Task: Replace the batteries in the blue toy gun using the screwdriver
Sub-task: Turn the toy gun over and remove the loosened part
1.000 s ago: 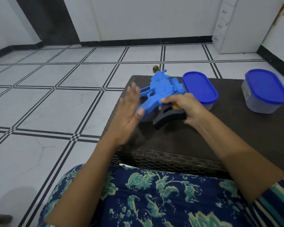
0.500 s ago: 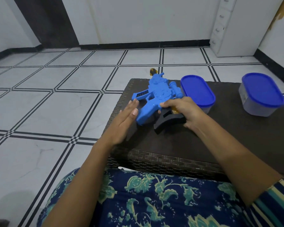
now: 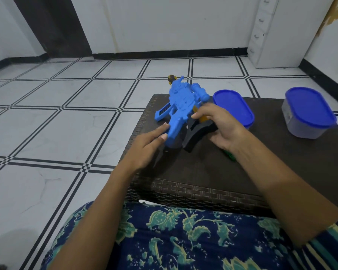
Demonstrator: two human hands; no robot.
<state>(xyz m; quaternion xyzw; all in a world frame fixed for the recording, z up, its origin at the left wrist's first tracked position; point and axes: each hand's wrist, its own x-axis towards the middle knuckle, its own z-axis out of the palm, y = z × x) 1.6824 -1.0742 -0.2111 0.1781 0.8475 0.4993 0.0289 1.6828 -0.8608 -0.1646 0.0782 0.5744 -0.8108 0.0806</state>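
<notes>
My right hand [image 3: 222, 127] is gripping the black stock [image 3: 199, 133] of the blue toy gun [image 3: 180, 106] at centre frame; my left hand [image 3: 148, 145], fingers straight, is touching its handle [image 3: 174, 131].

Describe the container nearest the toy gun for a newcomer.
On the dark woven table, two blue-lidded tubs stand at the far side. The left tub sits beside the blue toy gun, partly behind the right hand; the right tub stands alone.

left grip [image 3: 150, 145]: fingers straight, back up | right grip [image 3: 222, 127]: fingers arched, thumb spread | forearms: both reaching forward
</notes>
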